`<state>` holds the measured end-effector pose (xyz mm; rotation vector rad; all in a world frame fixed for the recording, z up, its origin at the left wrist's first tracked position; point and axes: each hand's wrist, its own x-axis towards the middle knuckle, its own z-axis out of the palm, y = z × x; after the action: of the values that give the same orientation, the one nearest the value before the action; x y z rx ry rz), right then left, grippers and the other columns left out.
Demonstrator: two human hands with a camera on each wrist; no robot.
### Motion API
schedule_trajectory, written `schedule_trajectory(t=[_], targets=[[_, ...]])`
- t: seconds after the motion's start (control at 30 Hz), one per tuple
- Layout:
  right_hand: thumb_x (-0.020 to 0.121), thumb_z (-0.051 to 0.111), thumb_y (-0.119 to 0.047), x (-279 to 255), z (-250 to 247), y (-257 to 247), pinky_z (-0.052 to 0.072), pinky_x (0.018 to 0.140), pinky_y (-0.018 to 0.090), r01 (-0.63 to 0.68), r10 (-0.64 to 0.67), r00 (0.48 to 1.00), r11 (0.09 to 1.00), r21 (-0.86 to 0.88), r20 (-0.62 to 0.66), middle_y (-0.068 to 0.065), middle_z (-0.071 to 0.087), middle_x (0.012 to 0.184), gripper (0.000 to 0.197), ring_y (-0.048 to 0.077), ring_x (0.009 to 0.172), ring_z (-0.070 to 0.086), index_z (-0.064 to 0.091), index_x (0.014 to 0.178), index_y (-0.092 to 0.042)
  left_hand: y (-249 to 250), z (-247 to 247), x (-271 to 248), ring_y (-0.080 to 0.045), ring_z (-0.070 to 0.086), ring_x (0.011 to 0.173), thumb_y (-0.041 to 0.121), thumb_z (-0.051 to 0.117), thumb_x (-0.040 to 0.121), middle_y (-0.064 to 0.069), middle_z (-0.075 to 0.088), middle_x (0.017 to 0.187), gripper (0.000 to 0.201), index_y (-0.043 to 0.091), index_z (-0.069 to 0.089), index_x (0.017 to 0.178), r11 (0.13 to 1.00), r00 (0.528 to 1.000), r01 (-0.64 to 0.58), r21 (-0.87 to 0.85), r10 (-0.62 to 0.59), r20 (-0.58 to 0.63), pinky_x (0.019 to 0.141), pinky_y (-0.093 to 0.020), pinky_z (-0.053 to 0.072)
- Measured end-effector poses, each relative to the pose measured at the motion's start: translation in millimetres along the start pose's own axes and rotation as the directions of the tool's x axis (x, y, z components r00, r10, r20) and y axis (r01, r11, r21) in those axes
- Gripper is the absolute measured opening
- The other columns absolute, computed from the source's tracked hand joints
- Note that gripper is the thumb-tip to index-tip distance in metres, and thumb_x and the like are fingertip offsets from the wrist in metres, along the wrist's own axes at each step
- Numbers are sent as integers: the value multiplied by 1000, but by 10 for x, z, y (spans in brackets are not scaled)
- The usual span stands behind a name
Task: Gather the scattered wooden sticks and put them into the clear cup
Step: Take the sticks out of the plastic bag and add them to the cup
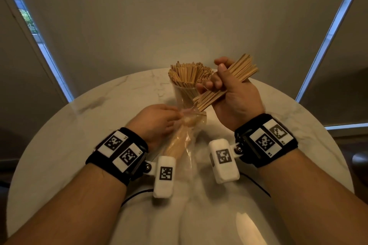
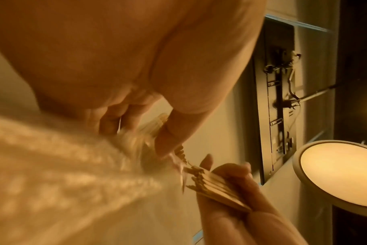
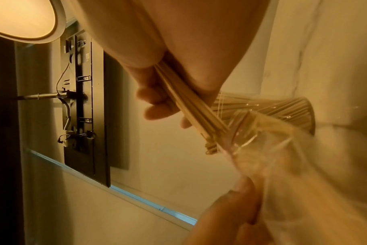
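Gripping a bundle of wooden sticks (image 1: 229, 83) in the right hand (image 1: 233, 95), raised just beside the clear cup (image 1: 184, 93).

The cup is standing upright on the round marble table (image 1: 79, 117), packed with sticks; the left hand (image 1: 157, 121) is pinching the mouth of a clear plastic bag (image 1: 185, 137) that is holding more sticks, in front of the cup.

Bare forearms, each with a black wrist band (image 1: 119, 154) bearing white tags printed with black square codes — a white padded camera block (image 1: 164, 176) hangs beside each, seemingly screw-hinged.
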<state>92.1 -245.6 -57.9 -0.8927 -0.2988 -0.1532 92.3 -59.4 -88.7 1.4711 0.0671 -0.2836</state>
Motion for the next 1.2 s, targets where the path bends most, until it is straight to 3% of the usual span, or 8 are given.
schedule_trajectory(t=[0.13,0.23,0.5,0.7,0.83,0.97,1.07,1.2], targets=[[109,46,-16,-27,52,3,46,77,40,75,-77,995,997,30,69,-1,39,63,19,15,61,43,64,108,-13,28,-27,94,-22,69,106,11,66,95,-9,74,112,11,17,73,102,976,942,-207,67,217,-258,92,-37,55],[109,45,-17,-28,83,-5,46,75,40,158,-164,983,985,63,86,0,42,63,21,16,63,46,66,109,-13,72,-3,54,-23,72,107,18,61,100,-8,76,109,15,10,73,105,947,923,-293,-133,244,-298,85,-33,61],[109,45,-15,-42,111,-78,55,80,41,214,-226,965,972,97,136,4,57,69,23,19,72,62,67,112,-12,152,45,-100,-29,74,97,58,42,103,-20,74,119,65,1,65,125,940,991,-25,-340,68,115,74,-37,63],[102,56,-9,-149,142,98,54,85,43,63,35,935,963,-264,352,4,62,76,19,24,81,61,74,107,-15,126,71,-168,-34,61,131,78,27,97,-23,62,141,94,1,57,141,909,908,140,-393,41,418,114,-45,45],[103,55,-10,-133,107,84,51,90,50,65,23,934,971,-231,357,3,62,77,20,27,86,62,74,110,-14,113,59,-143,-34,66,124,80,26,95,-24,65,135,101,-6,58,138,915,920,142,-377,18,392,114,-43,46],[101,62,-23,-140,58,129,57,88,41,63,140,928,854,-516,346,2,65,82,16,23,88,67,77,107,-23,94,52,-125,-36,57,134,81,30,95,-20,63,140,99,-1,52,146,887,885,150,-437,77,460,121,-50,35],[102,62,-27,-141,57,133,55,65,29,-5,201,932,839,-544,301,1,57,70,15,17,65,60,76,100,-23,113,40,-122,-27,66,108,78,34,96,-10,72,103,88,8,58,145,936,888,85,-342,85,451,113,-49,43],[96,70,-24,-153,26,134,43,46,24,-289,524,812,744,-603,257,-5,46,56,15,10,45,43,69,90,-10,156,18,-141,-33,67,116,63,44,98,-11,73,117,71,7,59,139,931,917,-172,-322,271,293,104,-47,50]])
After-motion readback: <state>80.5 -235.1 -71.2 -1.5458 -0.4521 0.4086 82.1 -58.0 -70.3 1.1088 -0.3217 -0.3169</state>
